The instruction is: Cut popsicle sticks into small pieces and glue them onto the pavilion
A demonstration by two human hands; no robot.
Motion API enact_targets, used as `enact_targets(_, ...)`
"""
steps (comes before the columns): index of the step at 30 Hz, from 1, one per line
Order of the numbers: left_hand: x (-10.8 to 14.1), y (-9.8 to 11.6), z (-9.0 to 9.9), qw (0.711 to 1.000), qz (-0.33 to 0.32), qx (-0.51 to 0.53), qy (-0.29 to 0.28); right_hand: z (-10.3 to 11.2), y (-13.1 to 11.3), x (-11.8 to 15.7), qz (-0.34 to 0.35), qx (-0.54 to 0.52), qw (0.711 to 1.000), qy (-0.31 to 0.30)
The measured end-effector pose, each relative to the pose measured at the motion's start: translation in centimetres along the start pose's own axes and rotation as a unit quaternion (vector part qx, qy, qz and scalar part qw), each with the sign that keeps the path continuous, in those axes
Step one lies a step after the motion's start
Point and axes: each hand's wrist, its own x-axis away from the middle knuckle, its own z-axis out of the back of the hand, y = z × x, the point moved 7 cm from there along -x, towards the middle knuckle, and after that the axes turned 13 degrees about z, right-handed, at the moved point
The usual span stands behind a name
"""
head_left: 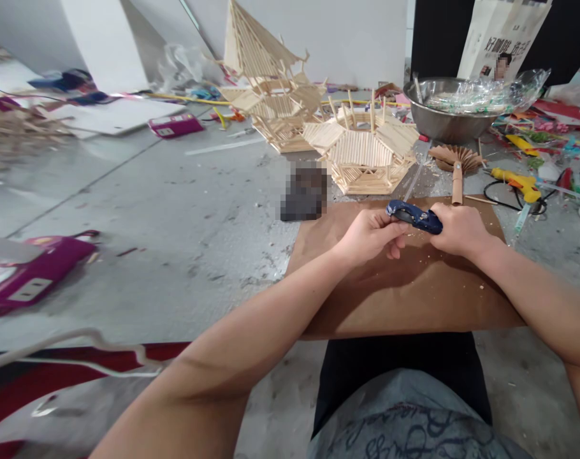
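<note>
Over a brown paper sheet (366,299), my right hand (457,231) is wrapped round the handle of a blue cutting tool (417,215). My left hand (371,236) has its fingers pinched together at the tool's other end; what they hold there is too small to make out. Small pale crumbs lie on the paper below. Just beyond the sheet stands a low six-sided model of wooden sticks (361,153), and behind it to the left a taller stick pagoda (275,95) with a pointed roof.
A metal bowl (452,124) with plastic wrapping stands at the back right. Nearer are a folded paper fan (455,159) and a yellow glue gun (517,182) with a black cord. Purple power strips (51,271) and a blurred dark object (304,191) lie left.
</note>
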Motion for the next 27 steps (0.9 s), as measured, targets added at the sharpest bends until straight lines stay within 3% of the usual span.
enact_targets(7,0.1,0.5,0.1,0.999,-0.022,-0.049,0.007,0.3,0.1,-0.1,0.032,-0.043,0.999,-0.007)
enact_targets(11,0.5,1.2,0.3,0.985,-0.077,-0.151,0.039,0.6,0.3,0.0,0.037,-0.066,0.997,-0.008)
enact_targets(17,1.0,2.0,0.7,0.935,-0.164,-0.301,0.094,0.7,0.2,0.0,0.060,-0.104,0.992,-0.026)
enact_targets(23,1.6,2.8,0.4,0.863,-0.254,-0.417,0.132,0.6,0.9,0.0,0.033,-0.048,0.998,-0.016)
enact_targets(25,1.6,2.6,0.0,0.865,-0.251,-0.422,0.107,0.8,2.3,0.0,-0.017,-0.042,0.999,0.012)
enact_targets(27,1.2,2.0,-0.3,0.896,-0.207,-0.387,0.066,1.1,3.6,0.1,-0.063,-0.039,0.996,0.054)
